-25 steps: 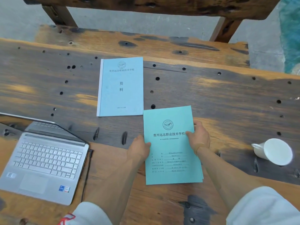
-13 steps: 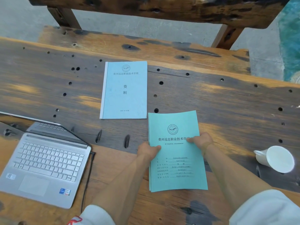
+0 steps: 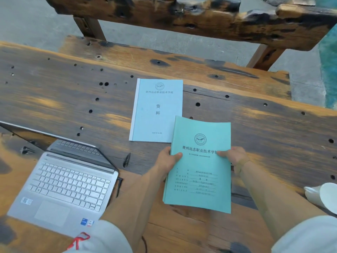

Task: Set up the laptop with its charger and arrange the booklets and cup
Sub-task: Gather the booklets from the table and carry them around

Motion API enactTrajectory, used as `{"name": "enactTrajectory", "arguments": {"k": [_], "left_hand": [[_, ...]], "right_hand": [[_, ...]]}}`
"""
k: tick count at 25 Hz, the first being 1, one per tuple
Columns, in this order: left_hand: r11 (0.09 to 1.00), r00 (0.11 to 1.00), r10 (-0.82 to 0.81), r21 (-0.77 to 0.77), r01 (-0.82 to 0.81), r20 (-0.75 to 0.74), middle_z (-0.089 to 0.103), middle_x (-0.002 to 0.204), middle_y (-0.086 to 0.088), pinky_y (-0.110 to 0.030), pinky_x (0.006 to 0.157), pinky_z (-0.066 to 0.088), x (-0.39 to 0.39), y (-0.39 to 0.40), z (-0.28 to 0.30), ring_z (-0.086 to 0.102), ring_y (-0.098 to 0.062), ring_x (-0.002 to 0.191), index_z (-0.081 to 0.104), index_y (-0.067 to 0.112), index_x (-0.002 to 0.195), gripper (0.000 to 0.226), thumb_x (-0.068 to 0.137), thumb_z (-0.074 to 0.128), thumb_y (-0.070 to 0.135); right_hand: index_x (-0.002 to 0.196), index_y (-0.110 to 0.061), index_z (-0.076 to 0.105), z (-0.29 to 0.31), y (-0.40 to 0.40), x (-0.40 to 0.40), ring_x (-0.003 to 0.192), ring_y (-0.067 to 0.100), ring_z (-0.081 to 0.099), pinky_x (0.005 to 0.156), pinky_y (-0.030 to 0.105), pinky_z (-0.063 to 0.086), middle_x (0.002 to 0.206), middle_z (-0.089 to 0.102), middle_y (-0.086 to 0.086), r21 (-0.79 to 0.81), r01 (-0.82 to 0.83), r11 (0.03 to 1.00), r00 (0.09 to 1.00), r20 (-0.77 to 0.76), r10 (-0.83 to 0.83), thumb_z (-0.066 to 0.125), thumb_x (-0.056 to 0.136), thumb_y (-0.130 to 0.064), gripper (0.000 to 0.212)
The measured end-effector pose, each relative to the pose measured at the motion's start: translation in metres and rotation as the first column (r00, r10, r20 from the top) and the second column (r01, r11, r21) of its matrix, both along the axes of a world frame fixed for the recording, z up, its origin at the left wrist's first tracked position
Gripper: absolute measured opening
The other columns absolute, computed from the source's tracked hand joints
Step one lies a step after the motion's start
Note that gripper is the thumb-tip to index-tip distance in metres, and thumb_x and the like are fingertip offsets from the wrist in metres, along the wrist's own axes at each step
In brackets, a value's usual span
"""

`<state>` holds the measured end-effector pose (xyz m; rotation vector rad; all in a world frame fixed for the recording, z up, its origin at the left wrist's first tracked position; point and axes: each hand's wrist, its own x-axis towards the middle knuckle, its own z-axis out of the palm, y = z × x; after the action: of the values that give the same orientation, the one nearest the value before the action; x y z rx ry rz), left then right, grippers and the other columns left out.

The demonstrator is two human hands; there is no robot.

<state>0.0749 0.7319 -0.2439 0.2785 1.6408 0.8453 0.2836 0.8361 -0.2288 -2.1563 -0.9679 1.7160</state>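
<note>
A teal-green booklet (image 3: pixel 200 179) is gripped by its side edges, my left hand (image 3: pixel 166 158) on the left and my right hand (image 3: pixel 235 157) on the right. Its far end curls up and overlaps the near right corner of a pale blue booklet (image 3: pixel 156 110) lying flat on the table. An open silver laptop (image 3: pixel 63 187) sits at the near left, with a thin black cable (image 3: pixel 118 187) running along its right side. A white cup (image 3: pixel 322 197) stands at the right edge, partly cut off.
The wooden table (image 3: pixel 264 136) is dark, worn and dotted with holes. A rough wooden bench (image 3: pixel 182 13) stands behind its far edge, above a grey floor. White sleeves cover both my upper arms at the bottom of the view.
Both hands have lifted the green booklet off the table; its far end now curls up over the blue booklet's corner. The view has shifted, so everything appears further right.
</note>
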Motion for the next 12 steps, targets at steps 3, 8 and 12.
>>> {"name": "enactTrajectory", "arguments": {"k": [3,8,12], "left_hand": [[0.999,0.979,0.024,0.039,-0.016,-0.202,0.067,0.103,-0.006,-0.030,0.069,0.055,-0.037,0.034,0.009,0.067,-0.021,0.081,0.054,0.015,0.104,0.015,0.093,0.063,0.016],[0.991,0.903,0.089,-0.049,-0.121,-0.420,0.063,0.123,-0.010,-0.041,0.095,0.051,-0.099,0.089,0.009,0.061,-0.032,0.108,0.046,0.014,0.133,0.043,0.092,0.056,0.020],[0.978,0.846,0.090,-0.115,-0.175,-0.525,0.061,0.126,-0.012,-0.043,0.097,0.050,-0.137,0.120,0.002,0.058,-0.035,0.113,0.047,0.013,0.135,0.046,0.090,0.055,0.016]], "right_hand": [[0.103,-0.008,0.059,0.015,0.025,-0.047,0.073,0.025,0.066,0.069,0.036,0.055,0.099,0.067,0.010,0.109,0.026,0.994,0.998,-0.065,-0.019,0.070,0.082,0.006,0.027],[0.114,-0.003,0.068,0.014,0.075,-0.129,0.100,0.032,0.069,0.089,0.040,0.055,0.110,0.070,0.012,0.206,-0.111,0.972,0.992,-0.038,0.122,0.063,0.085,0.009,0.032],[0.104,-0.006,0.071,-0.006,0.104,-0.176,0.101,0.034,0.068,0.093,0.047,0.055,0.111,0.072,0.016,0.241,-0.164,0.957,0.986,0.009,0.167,0.059,0.085,0.008,0.026]]}}
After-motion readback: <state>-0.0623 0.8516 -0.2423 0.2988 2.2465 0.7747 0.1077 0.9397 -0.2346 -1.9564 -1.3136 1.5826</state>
